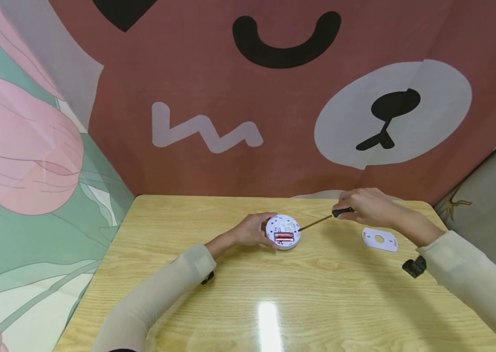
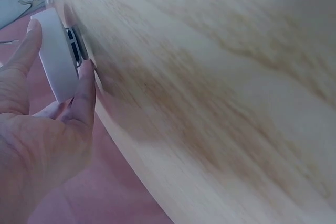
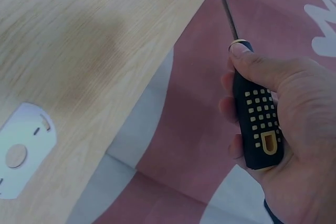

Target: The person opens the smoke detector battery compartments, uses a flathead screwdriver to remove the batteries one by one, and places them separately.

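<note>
Left hand (image 1: 252, 230) fingers curl around round white device (image 1: 284, 232) at table (image 1: 186, 274) centre, batteries showing. Right hand (image 1: 368, 208) at its 3 o'clock clamps screwdriver (image 3: 257, 124); tip contact unclear. White plate (image 1: 379, 239) cut off in wrist view.

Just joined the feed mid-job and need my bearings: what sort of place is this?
Probably a small makeshift work booth, not a workshop: a light wooden table is closed in by hanging cloth backdrops, a reddish-brown cartoon bear face behind and a pink-and-green cartoon print on the left.
</note>
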Demonstrator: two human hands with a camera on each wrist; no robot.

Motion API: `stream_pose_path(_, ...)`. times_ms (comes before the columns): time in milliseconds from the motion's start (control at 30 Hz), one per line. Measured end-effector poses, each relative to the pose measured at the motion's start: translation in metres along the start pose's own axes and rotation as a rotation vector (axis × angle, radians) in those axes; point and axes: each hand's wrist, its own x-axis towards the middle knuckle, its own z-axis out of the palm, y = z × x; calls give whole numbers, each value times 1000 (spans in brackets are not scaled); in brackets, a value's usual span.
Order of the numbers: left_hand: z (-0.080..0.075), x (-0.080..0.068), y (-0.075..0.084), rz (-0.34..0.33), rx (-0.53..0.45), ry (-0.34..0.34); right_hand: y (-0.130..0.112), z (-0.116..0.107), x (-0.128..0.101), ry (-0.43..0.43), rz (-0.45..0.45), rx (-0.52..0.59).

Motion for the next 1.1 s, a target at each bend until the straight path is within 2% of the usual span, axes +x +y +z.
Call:
stream_pose_path(167, 0, -1, 3, -7, 6, 0, -8, -4, 5, -45, -3, -33)
stream_pose_path(467, 0, -1, 4, -12, 42, 20, -15, -4, 14, -72, -22, -67)
stream_pose_path(600, 1, -1, 3, -8, 47, 21, -17, -2, 17, -80, -12, -77)
stream_pose_path(1100, 2, 1, 6, -26, 41, 33, -33, -10, 32, -118, -59, -155)
